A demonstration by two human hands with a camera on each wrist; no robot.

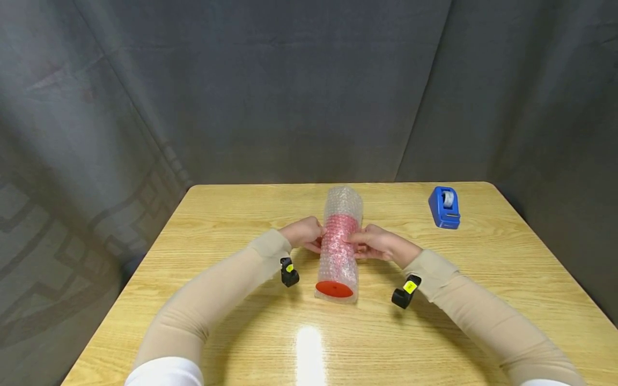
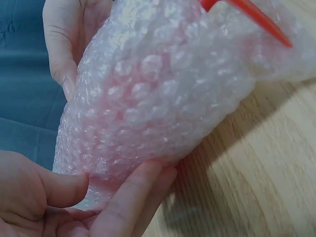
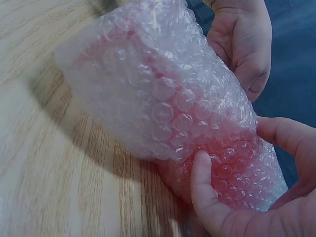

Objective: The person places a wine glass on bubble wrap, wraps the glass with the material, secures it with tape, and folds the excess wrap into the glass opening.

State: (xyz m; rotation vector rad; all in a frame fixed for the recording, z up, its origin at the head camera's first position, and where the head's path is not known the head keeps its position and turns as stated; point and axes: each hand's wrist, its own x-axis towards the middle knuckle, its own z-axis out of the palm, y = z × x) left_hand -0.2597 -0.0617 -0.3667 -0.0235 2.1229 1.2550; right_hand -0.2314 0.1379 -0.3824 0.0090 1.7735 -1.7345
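A roll of bubble wrap [image 1: 344, 201] lies lengthwise on the table, wound around a red object. The red object's flat round end [image 1: 335, 289] shows at the near end of the roll; a red rim and part of a stem appear in the left wrist view. The rest is blurred by the wrap, so I cannot tell its kind. My left hand [image 1: 305, 234] grips the roll's left side, thumb and fingers [image 2: 131, 197] bent against the plastic. From the right side my right hand [image 1: 379, 244] holds it too, with a finger [image 3: 205, 182] pressed into the bubbles.
A blue tape dispenser [image 1: 444, 208] with a roll of clear tape stands at the back right of the wooden table [image 1: 232, 214]. Dark grey curtains [image 1: 299, 96] hang behind the table and along its sides.
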